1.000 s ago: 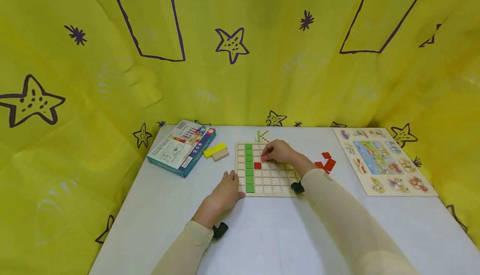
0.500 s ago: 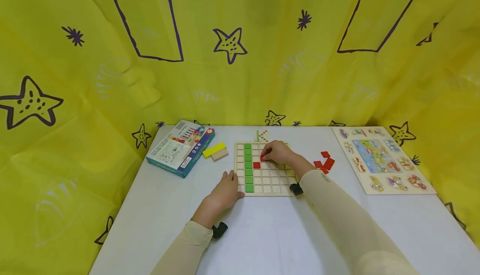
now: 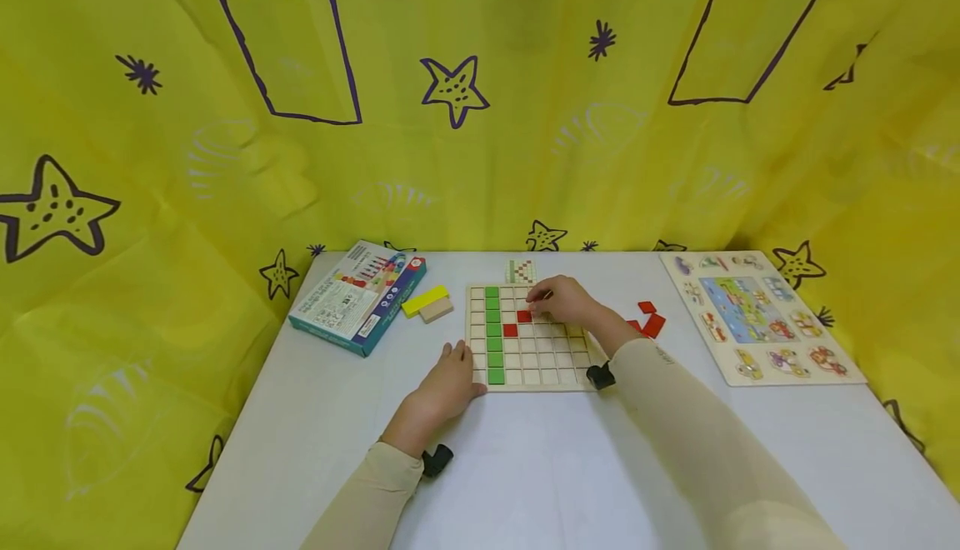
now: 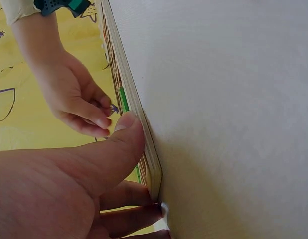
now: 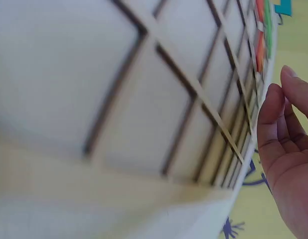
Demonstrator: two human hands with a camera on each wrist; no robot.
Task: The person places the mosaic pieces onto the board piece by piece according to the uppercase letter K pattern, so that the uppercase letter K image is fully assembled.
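Observation:
A wooden grid board [image 3: 551, 362] lies on the white table [image 3: 525, 467]. It carries a green column [image 3: 492, 333] and two red tiles, one [image 3: 511, 330] lower and one [image 3: 524, 316] a cell up and to the right. My right hand [image 3: 540, 302] hovers over the board, fingertips at the upper red tile, which sits in its cell. In the right wrist view the fingers [image 5: 278, 129] are loosely straight and hold nothing. My left hand [image 3: 459, 364] rests at the board's near left corner, thumb [image 4: 125, 134] against its edge [image 4: 129, 94].
Loose red tiles [image 3: 648, 320] lie right of the board. A yellow block [image 3: 424, 300] and a plain wooden one [image 3: 437, 311] sit to its left, beside a printed box [image 3: 358, 296]. A small pattern card [image 3: 521, 271] lies behind the board. A picture puzzle [image 3: 757, 317] fills the right side.
The upper red tile, half hidden under my right fingers before, now shows whole in its cell. My right hand has slid slightly right. My left hand has stayed put.

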